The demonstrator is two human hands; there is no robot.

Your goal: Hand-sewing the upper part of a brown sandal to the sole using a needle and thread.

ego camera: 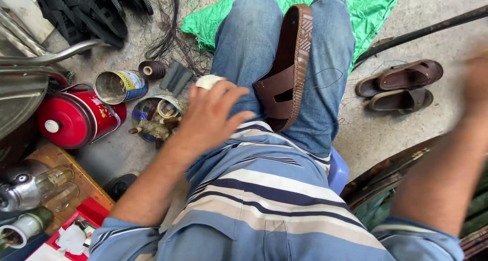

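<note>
Currently the left hand (211, 113) sits over the left thigh, fingers spread and loosely curled, palm down. It pinches a small whitish lump (208, 81) at the thumb side; what the lump is I cannot tell. Grip is narrow, only that lump in it.

Right hand (478, 83) is far out at the frame's right edge, raised and badly motion-blurred. Cannot tell whether it is open, closed or holding anything.

A brown sandal (287, 70) lies wedged between the knees on the blue jeans (244, 42), sole edge up, straps facing the left hand. Left hand is just beside it, not touching. A thin dark thread (325, 78) loops off the sandal across the right thigh.

On the concrete floor:
- pair of brown sandals (399, 85) to the right, side by side, well apart from both hands
- green cloth (366, 7) under and behind the legs
- open tin can (119, 86) on its side, near a dark thread spool (151, 69)
- shallow tin of odds and ends (155, 116) just left of the left hand
- red lidded pot (76, 118) further left
- heap of black straps (86, 9) at top left

Lower left, a wooden box edge (76, 172) with glass and metal items on it, too cluttered to identify. Blue stool (338, 172) shows behind the right hip.
</note>
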